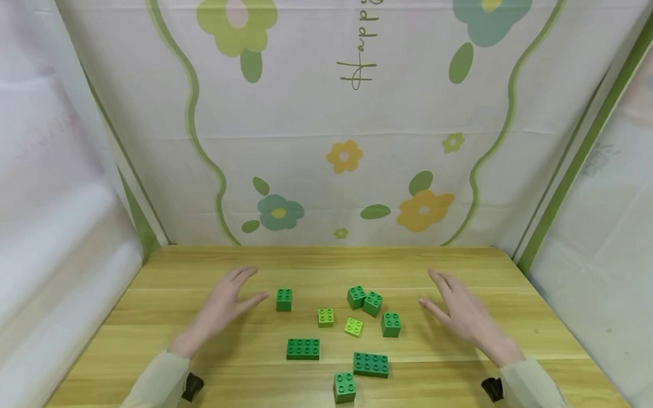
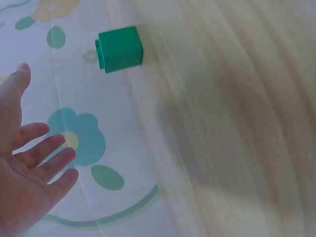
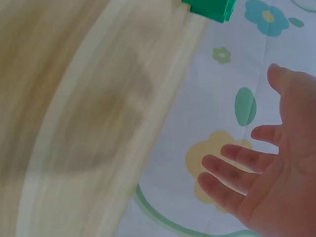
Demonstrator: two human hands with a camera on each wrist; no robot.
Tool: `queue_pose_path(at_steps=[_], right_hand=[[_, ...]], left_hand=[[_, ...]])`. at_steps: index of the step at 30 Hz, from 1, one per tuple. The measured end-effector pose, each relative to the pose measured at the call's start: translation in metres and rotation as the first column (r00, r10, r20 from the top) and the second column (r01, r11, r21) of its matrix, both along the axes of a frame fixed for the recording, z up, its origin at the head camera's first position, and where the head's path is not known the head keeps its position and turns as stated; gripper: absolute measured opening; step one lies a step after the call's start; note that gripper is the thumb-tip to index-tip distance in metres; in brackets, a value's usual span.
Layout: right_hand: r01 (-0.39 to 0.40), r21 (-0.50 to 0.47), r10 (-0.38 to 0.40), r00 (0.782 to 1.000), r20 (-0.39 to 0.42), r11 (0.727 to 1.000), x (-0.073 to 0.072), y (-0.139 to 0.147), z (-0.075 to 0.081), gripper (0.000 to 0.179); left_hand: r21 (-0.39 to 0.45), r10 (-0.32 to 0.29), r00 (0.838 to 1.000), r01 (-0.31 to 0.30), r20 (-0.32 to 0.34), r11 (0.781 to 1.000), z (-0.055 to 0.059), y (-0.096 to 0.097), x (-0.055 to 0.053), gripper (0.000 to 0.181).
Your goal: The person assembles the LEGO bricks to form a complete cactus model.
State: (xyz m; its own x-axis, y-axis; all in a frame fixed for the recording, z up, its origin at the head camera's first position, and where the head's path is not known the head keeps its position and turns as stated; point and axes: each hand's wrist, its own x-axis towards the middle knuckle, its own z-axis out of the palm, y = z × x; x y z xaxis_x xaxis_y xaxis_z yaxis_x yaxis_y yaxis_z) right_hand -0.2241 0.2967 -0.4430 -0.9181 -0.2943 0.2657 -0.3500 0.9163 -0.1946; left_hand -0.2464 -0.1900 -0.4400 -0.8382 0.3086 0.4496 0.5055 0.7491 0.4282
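My left hand hovers over the left side of the table with fingers spread and nothing held. Nearest to it is a tall dark green block, just right of the thumb, also seen as a green block in the left wrist view. On the other side my right hand is held out with loose fingers, likewise holding nothing. The closest thing to it is another green block. Two more green blocks lean together at the back. Between the hands lie two thin light green bricks.
Two long green bricks lie nearer the front on the wooden table. A square green block sits closest to me. A flower-print cloth hangs behind the table, with white cloth at both sides.
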Motion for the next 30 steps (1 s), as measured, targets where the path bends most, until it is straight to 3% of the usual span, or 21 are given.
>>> queue_pose_path(at_steps=[5, 12, 18, 23, 30], right_hand=[[-0.041, -0.046, 0.04, 0.999, -0.017, 0.998, 0.005, -0.007, -0.003, 0.07], [-0.069, -0.097, 0.065, 0.997, -0.045, 0.993, 0.015, -0.014, -0.008, 0.06], [-0.104, -0.14, 0.088, 0.989, -0.114, 0.985, 0.023, -0.02, -0.016, 0.044], [-0.146, -0.176, 0.114, 0.977, -0.178, 0.974, 0.026, -0.024, -0.02, 0.036], [-0.144, -0.267, 0.115, 0.986, -0.121, 0.953, 0.031, -0.028, -0.02, 0.027]], left_hand=[[0.005, -0.024, 1.0, 0.024, 0.002, 1.0, -0.005, 0.004, 0.006, 0.065], [0.008, -0.085, 0.995, 0.086, -0.055, 0.996, -0.01, 0.012, 0.015, 0.061], [0.05, -0.127, 0.992, 0.127, 0.001, 0.991, -0.015, 0.02, 0.024, 0.055], [0.099, -0.195, 0.98, 0.19, 0.036, 0.977, -0.017, 0.029, 0.031, 0.051], [0.159, -0.281, 0.952, 0.26, 0.124, 0.952, -0.013, 0.045, 0.045, 0.049]])
